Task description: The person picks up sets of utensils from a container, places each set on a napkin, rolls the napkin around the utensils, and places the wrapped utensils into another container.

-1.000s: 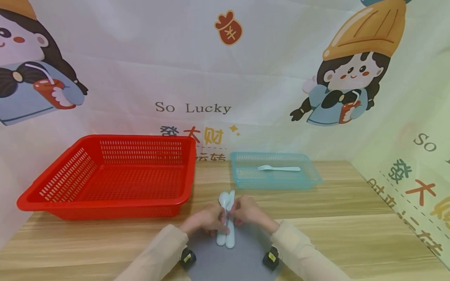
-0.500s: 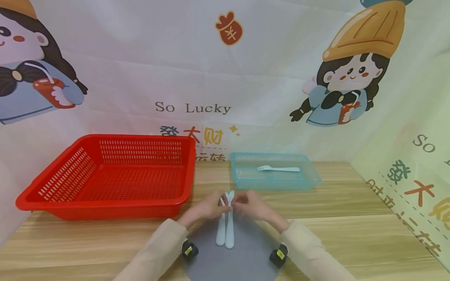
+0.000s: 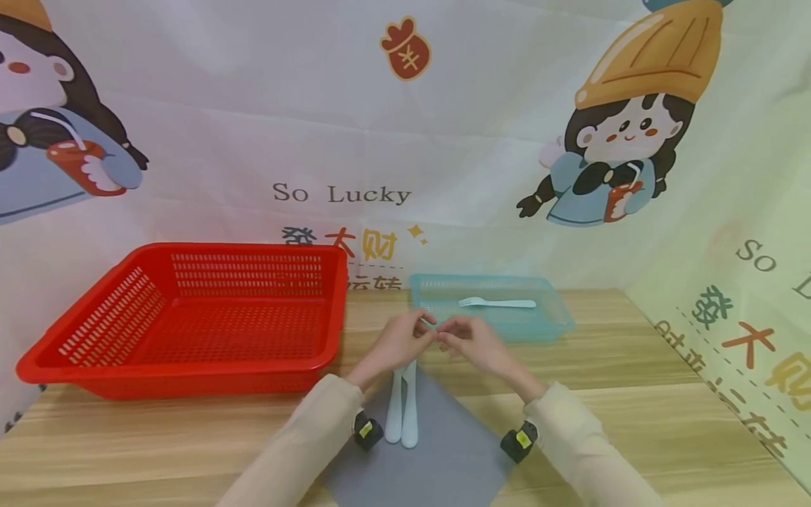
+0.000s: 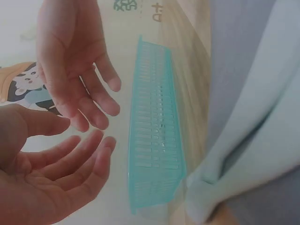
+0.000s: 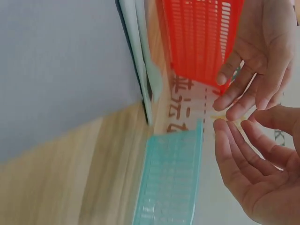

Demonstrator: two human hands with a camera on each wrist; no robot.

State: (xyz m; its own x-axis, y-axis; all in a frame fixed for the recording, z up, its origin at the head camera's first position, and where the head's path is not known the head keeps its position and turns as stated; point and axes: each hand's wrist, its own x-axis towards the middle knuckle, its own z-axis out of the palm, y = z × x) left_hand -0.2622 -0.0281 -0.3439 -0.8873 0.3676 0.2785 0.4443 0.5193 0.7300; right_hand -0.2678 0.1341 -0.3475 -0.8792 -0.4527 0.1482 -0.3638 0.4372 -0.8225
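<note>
My left hand (image 3: pixel 403 343) and right hand (image 3: pixel 472 343) are raised over the far corner of a grey cloth (image 3: pixel 443 451), fingers loosely bent and fingertips almost meeting. Nothing shows between the fingers of either hand, as the left wrist view confirms with the left hand (image 4: pixel 51 180) facing the right hand (image 4: pixel 75 56). Beneath them a pale blue spoon (image 3: pixel 393 415) and knife (image 3: pixel 410 417) lie side by side on the cloth, handles towards me. Their far ends are mostly hidden by the left hand in the head view; the right wrist view shows the spoon's bowl (image 5: pixel 153 83).
A big red basket (image 3: pixel 190 380) stands at the left on the wooden table (image 3: pixel 608 436). Behind the right hand is a shallow blue basket (image 3: pixel 538 331) with a pale fork (image 3: pixel 500 303) in it. A printed curtain (image 3: pixel 481 176) hangs at the back and right side.
Both hands have left the spoon and knife, rising and moving away from me. The two pieces stay on the cloth. The head view has shifted slightly.
</note>
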